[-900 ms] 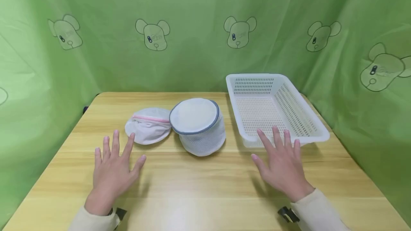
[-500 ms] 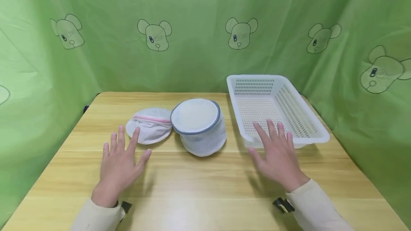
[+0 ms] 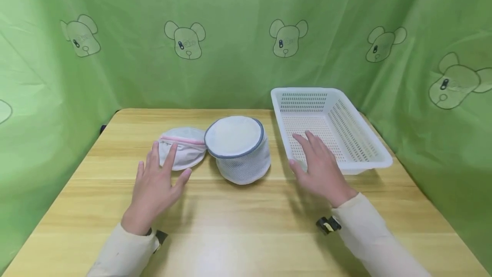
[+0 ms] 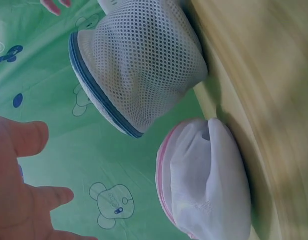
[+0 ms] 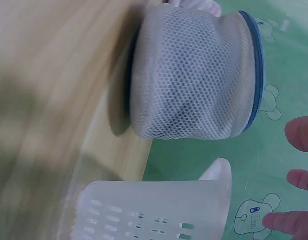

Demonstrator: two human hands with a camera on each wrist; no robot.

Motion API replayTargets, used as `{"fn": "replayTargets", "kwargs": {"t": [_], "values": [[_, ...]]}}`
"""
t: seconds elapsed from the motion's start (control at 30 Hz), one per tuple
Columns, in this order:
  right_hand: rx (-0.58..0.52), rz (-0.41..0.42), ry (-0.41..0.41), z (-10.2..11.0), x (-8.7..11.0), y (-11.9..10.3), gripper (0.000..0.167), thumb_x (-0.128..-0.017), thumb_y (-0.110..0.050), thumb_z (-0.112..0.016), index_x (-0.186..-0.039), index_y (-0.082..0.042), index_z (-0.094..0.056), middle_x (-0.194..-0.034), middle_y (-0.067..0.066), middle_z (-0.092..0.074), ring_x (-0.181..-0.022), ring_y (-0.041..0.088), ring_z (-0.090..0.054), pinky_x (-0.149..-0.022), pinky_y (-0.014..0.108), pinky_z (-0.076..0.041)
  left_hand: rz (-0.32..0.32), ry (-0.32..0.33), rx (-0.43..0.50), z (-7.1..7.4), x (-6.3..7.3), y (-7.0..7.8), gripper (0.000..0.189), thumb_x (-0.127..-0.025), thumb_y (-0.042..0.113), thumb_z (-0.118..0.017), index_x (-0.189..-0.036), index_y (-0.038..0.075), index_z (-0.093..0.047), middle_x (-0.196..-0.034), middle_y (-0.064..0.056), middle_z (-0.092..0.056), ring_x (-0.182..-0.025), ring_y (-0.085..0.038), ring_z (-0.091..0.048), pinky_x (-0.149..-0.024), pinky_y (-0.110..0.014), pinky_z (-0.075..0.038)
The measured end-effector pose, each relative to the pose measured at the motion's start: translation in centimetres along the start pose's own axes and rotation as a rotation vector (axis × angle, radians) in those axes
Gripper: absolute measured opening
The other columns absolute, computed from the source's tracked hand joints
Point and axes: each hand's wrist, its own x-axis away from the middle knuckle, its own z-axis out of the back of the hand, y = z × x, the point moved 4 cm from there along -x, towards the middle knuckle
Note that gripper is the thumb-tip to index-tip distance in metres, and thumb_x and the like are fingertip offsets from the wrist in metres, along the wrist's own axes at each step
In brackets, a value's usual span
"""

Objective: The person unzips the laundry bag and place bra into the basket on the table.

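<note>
A white mesh laundry bag point(image 3: 246, 161) with a blue-grey rim stands upright mid-table, its round top facing up. Left of it lies a flatter white laundry bag point(image 3: 186, 157) with a pink band, partly covered by my fingers in the head view. My left hand point(image 3: 155, 187) hovers in front of that flatter bag, fingers spread and holding nothing. Over the front left edge of the white plastic basket point(image 3: 378, 157) is my right hand point(image 3: 320, 170), fingers loosely extended and nothing held. In the right wrist view the mesh bag point(image 5: 193, 75) is apart from the fingers.
The wooden table point(image 3: 238, 234) carries everything. A green curtain point(image 3: 238, 72) with printed bear heads hangs behind and at both sides. The basket takes up the table's back right, and a gap separates it from the mesh bag.
Both hands have moved forward and inward. My left hand has come nearer the flatter bag, my right nearer the mesh bag. The bags and basket have stayed in place.
</note>
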Motion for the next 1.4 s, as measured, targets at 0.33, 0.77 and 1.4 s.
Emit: {"fn": "replayTargets", "kwargs": {"t": [0.33, 0.77, 1.4], "values": [[-0.121, 0.046, 0.003, -0.4, -2.0, -0.1, 0.060, -0.089, -0.021, -0.063, -0.141, 0.001, -0.041, -0.140, 0.023, -0.046, -0.128, 0.042, -0.041, -0.106, 0.057, -0.030, -0.030, 0.017, 0.134, -0.2, -1.4, 1.1, 0.076, -0.099, 0.053, -0.042, -0.155, 0.010, -0.015, -0.154, -0.030, -0.017, -0.120, -0.057, -0.043, -0.096, -0.069, -0.036], [-0.246, -0.034, -0.105, -2.0, -4.6, -1.5, 0.061, -0.090, -0.022, -0.066, -0.143, -0.008, -0.040, -0.137, 0.019, -0.051, -0.118, 0.038, -0.053, -0.098, 0.055, -0.042, 0.038, -0.050, 0.590, -1.2, -4.1, 2.8, 0.067, -0.100, 0.043, -0.048, -0.148, 0.001, -0.029, -0.134, -0.024, -0.053, -0.110, -0.041, -0.060, -0.094, -0.050, -0.048], [-0.149, 0.128, -0.166, -4.6, -6.6, -3.6, 0.050, -0.082, -0.029, -0.079, -0.124, -0.009, -0.061, -0.143, 0.026, -0.041, -0.120, 0.046, -0.049, -0.096, 0.060, -0.043, 0.412, -0.216, 1.338, -5.1, -7.3, 3.4, 0.056, -0.101, 0.014, -0.050, -0.144, -0.010, -0.022, -0.111, -0.022, -0.055, -0.085, -0.022, -0.062, -0.076, -0.028, -0.057]]}}
